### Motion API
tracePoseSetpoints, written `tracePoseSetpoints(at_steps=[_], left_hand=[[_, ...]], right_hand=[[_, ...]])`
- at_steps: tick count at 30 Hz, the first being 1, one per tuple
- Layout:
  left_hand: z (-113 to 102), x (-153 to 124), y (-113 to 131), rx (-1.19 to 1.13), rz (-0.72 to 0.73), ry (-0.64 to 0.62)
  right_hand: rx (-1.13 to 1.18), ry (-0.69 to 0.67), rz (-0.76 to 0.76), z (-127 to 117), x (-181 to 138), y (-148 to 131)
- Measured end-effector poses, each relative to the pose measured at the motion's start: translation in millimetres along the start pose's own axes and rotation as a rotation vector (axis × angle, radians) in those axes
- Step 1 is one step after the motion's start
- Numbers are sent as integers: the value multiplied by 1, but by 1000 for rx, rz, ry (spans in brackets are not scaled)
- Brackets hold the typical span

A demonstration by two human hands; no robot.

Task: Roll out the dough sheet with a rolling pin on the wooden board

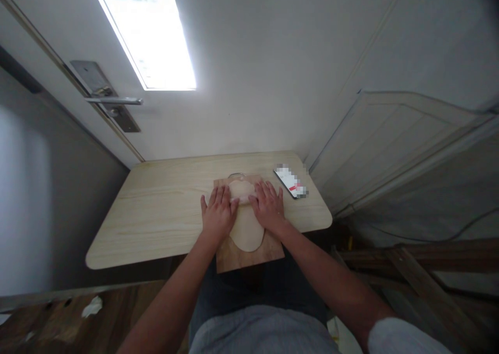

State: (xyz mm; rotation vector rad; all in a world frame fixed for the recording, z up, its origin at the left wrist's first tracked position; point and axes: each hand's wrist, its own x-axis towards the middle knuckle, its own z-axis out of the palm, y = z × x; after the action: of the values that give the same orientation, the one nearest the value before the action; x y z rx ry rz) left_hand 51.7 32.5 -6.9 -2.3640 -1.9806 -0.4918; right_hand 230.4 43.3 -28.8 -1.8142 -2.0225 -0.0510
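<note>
A flattened oval sheet of dough [247, 232] lies on a wooden cutting board [249, 260], whose near end juts past the table edge. Across the dough runs a pale, rounded bar [244, 200] that looks like a rolling pin; its ends are hidden beneath my hands. My left hand [218, 211] rests flat over the bar's left end, fingers stretched forward and thumb pointing inward. Over the right end lies my right hand [268, 203], also flat with fingers extended. The two thumbs point at each other, with the bar showing between them. A metal handle [236, 174] shows at the board's far end.
The light wooden table [156, 213] stands against a white door with a lever handle [117, 101] and a bright window [156, 37]. A phone [290, 181] lies right of the board. Dark wooden bars [421, 258] are at the right; crumpled tissue [92, 306] lies lower left.
</note>
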Motion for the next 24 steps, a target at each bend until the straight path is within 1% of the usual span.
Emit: tracePoseSetpoints(at_steps=[6, 24], left_hand=[[-3, 11, -2, 18, 0, -38], [-4, 32, -5, 25, 11, -80]], right_hand=[[-26, -31, 13, 2, 10, -2], [-67, -74, 11, -10, 28, -8]])
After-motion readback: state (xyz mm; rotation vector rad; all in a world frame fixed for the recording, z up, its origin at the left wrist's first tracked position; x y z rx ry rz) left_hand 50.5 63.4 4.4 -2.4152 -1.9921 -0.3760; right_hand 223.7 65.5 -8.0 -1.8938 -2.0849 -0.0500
